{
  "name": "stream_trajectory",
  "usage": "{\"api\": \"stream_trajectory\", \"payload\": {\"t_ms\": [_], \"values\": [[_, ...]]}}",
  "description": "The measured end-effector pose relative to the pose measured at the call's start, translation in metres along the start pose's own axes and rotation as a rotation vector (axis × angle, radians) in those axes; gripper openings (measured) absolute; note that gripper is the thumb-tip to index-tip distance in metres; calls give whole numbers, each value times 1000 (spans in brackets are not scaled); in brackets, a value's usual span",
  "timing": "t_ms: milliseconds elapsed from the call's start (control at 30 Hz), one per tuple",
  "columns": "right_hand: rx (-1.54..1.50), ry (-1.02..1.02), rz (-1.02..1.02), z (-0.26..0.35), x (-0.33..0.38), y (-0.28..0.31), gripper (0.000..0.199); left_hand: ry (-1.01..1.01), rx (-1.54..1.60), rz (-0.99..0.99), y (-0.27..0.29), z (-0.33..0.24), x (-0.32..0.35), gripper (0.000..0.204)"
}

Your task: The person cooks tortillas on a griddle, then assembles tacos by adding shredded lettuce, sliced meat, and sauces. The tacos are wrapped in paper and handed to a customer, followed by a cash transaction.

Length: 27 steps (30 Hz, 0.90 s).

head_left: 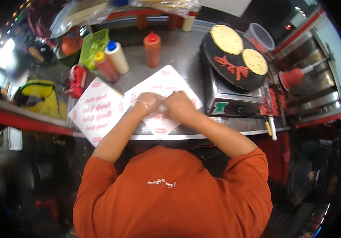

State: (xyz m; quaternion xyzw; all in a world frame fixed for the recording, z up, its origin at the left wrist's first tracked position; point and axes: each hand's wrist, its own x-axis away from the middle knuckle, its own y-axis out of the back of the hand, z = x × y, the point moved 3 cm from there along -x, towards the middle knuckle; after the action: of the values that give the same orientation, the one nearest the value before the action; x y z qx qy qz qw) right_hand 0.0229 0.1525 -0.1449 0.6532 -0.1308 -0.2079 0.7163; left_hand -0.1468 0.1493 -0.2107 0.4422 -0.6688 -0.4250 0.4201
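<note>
We take the clock face as centred on the working hands, with 12 o'clock at the far side of the surface [182, 51]. The printed white sheet [166, 81] lies at the centre, below both hands. Our left hand [149, 102], in a clear glove, rests over its middle with fingers bent; we cannot tell whether it grips. Our right hand [177, 106] is curled just beside it; its fingertips and anything between them are hidden. A second sheet [99, 104] lies at 9 o'clock.

At 10 o'clock we find the yellow-capped bottle [107, 69], with the green tray [103, 36] of shredded greens behind it. The blue-capped white bottle [118, 59] stands between 10 and 11; the red-capped bottle [152, 53], just short of 12. At 2 o'clock the round black griddle [248, 82] carries two flatbreads [227, 39] and reddish strips [238, 72]. A white handle [272, 129] projects beyond 3 o'clock.
</note>
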Motion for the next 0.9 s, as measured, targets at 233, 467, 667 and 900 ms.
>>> {"api": "stream_trajectory", "payload": {"t_ms": [233,467,667,900], "values": [[26,58,44,-1,-12,-12,14,145,-2,-122,28,-14,14,36],[-348,-118,228,-50,-57,0,21,-211,-323,-586,4,-32,45,58],[-126,-30,-113,-15,-6,-21,25,18,-86,-120,-7,-4,2,52],[139,91,-55,-18,-23,-22,16,-54,-248,-371,5,6,42,46]]}}
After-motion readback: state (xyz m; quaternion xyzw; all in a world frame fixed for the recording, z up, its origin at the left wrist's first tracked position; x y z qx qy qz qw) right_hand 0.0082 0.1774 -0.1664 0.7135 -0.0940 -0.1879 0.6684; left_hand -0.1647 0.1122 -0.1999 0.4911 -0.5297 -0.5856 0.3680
